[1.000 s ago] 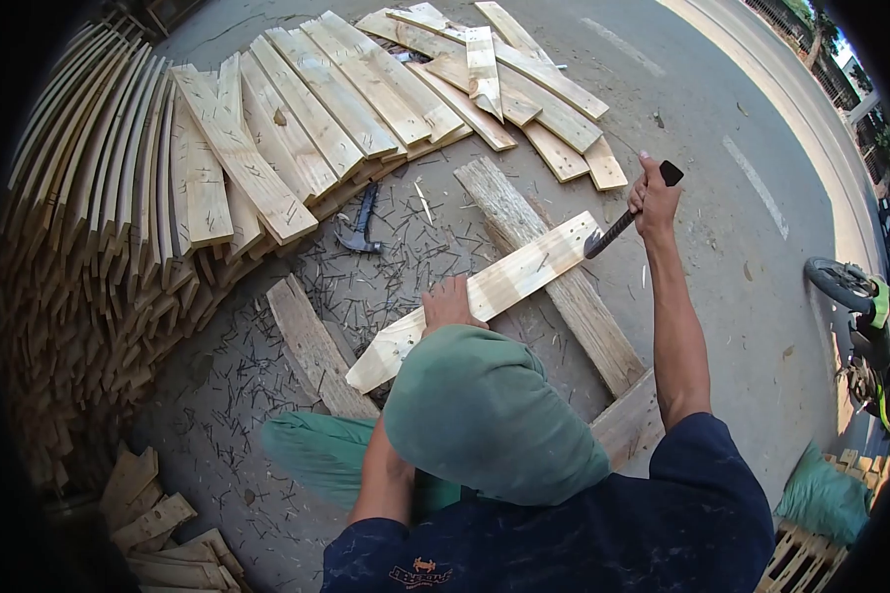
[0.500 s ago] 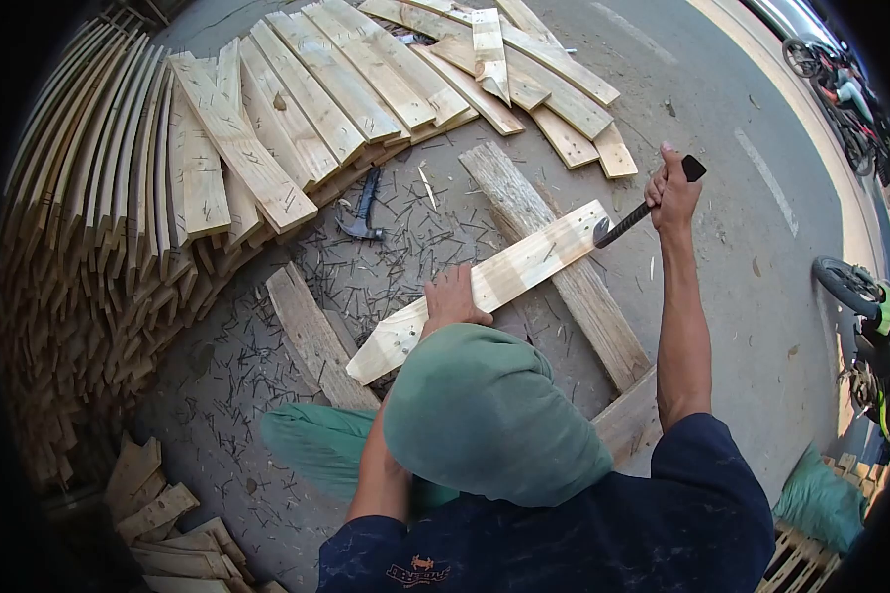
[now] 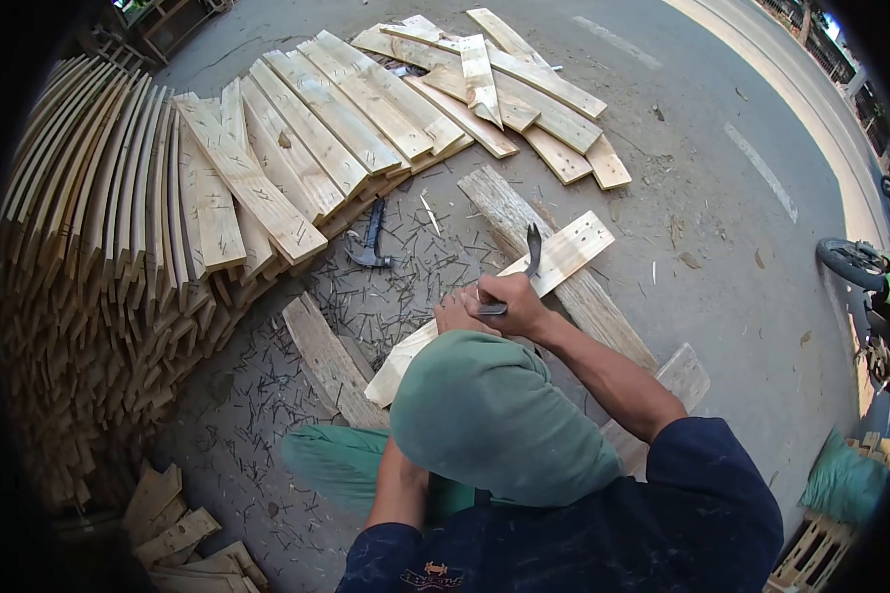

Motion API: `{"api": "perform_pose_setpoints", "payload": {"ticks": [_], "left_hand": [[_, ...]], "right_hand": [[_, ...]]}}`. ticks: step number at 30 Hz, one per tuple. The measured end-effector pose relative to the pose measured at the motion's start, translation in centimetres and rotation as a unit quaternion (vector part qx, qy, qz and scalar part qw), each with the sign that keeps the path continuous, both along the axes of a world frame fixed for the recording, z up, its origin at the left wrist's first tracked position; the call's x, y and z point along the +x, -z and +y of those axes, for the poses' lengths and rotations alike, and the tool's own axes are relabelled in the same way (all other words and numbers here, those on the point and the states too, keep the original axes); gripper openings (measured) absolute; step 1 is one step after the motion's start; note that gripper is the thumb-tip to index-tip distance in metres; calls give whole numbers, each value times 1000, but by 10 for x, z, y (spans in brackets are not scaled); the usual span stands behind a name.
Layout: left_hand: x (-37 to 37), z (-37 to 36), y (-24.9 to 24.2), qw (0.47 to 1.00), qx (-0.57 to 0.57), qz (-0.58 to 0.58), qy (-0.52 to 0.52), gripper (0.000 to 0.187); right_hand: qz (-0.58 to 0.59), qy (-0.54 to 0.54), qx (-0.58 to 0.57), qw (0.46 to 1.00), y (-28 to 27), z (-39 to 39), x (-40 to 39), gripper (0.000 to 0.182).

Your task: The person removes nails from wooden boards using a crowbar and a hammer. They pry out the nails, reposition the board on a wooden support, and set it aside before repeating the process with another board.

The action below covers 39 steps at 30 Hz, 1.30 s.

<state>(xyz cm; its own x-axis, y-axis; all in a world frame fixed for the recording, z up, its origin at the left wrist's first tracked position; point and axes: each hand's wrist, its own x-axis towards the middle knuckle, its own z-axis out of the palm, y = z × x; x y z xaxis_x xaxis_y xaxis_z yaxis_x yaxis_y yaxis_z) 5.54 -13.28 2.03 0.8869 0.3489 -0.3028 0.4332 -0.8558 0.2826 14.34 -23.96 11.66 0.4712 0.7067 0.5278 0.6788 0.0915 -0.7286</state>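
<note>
A pale wooden board [image 3: 578,247] with a pointed near end and several nail holes at its far end lies slanted across weathered planks. My left hand [image 3: 455,314] grips the board near its middle, its fingers partly hidden behind the right one. Close against it, my right hand [image 3: 516,300] is wrapped round a dark pry bar [image 3: 534,252]. The bar's forked claw points up and away over the board, and its other end shows by the left fingers. A green hood [image 3: 499,415] covers part of the board's near end.
A claw hammer [image 3: 370,237] lies among scattered nails [image 3: 277,395]. Nail-studded boards [image 3: 267,138] are stacked at the left, with loose boards [image 3: 524,89] at the back. A grey support plank [image 3: 603,316] lies under the board. A motorbike [image 3: 860,272] stands at the right.
My right hand has brought the pry bar from the board's far end in to my left hand. The bar has turned, its claw now pointing away. The view has shifted slightly.
</note>
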Motion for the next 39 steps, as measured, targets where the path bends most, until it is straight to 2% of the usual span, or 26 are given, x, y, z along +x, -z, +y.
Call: {"api": "perform_pose_setpoints", "payload": {"ticks": [3, 4, 6, 7, 8, 10, 11, 12, 14, 15, 16, 17, 20, 21, 22, 23, 25, 27, 29, 31, 33, 34, 35, 36, 37, 39], "left_hand": [[1, -2, -1, 1000, 15, 9, 6, 98], [5, -1, -5, 1000, 16, 15, 6, 100], [6, -1, -11, 999, 24, 24, 12, 104], [6, -2, -20, 999, 16, 49, 18, 113], [6, -3, -21, 999, 15, 42, 18, 113], [1, -4, -16, 1000, 18, -21, 7, 123], [4, -2, -19, 1000, -3, 0, 19, 123], [10, 5, -12, 999, -3, -3, 33, 123], [40, 14, 9, 994, -102, -33, -2, 109], [57, 18, -3, 974, -227, -15, -9, 94], [74, 27, 36, 954, -290, -76, -25, 88], [83, 17, 6, 952, -303, -45, -23, 85], [97, 10, 10, 961, -272, -25, 39, 53], [99, 12, 6, 959, -282, 0, 19, 55], [97, 12, 9, 951, -304, -47, -10, 52], [95, 20, 22, 947, -287, -142, 13, 44], [83, 13, -19, 968, -102, -231, -2, 37], [73, 33, -52, 931, -137, -335, -51, 32], [59, 47, -102, 867, -208, -442, -99, 29], [51, 65, -129, 753, -313, -556, -161, 29], [34, 66, -156, 686, -374, -568, -258, 34], [26, 58, -169, 680, -350, -585, -270, 38], [21, 72, -151, 718, -277, -560, -308, 43], [17, 71, -141, 719, -256, -552, -335, 46], [14, 71, -123, 682, -240, -594, -353, 48], [6, 70, -110, 603, -289, -591, -451, 50]], "right_hand": [[114, -37, -121, 986, -48, -20, 40, 40], [196, -49, -208, 957, -72, -28, 51, 39], [242, 81, -207, 945, -74, -54, 61, 39], [267, 103, -209, 935, -77, -74, 66, 37], [292, 122, -215, 924, -78, -98, 70, 35], [424, 121, -111, 891, -63, -149, 75, 35], [424, 128, -108, 890, -56, -164, 74, 35], [439, 143, -11, 887, -51, -180, 74, 35], [454, 200, 161, 853, -43, -212, 69, 34], [450, 218, 213, 839, -38, -220, 65, 34], [445, 245, 239, 828, -35, -225, 60, 33], [415, 284, 232, 833, -33, -225, 56, 35], [370, 325, 230, 839, -23, -216, 39, 34], [317, 329, 192, 868, -12, -215, 39, 35], [296, 322, 170, 883, -13, -211, 33, 37], [290, 307, 157, 893, -16, -208, 28, 41], [251, 328, 112, 904, -18, -200, 20, 44], [245, 335, 101, 904, -20, -192, 18, 46], [246, 334, 108, 903, -22, -182, 23, 43], [242, 329, 119, 905, -23, -174, 31, 40], [266, 334, 128, 895, -20, -170, 38, 36], [269, 332, 160, 890, -24, -167, 40, 33], [287, 335, 153, 884, -25, -167, 43, 33], [330, 325, 186, 866, -16, -167, 48, 35], [326, 331, 180, 867, -19, -168, 49, 37], [334, 333, 194, 860, -18, -168, 49, 40]]}}
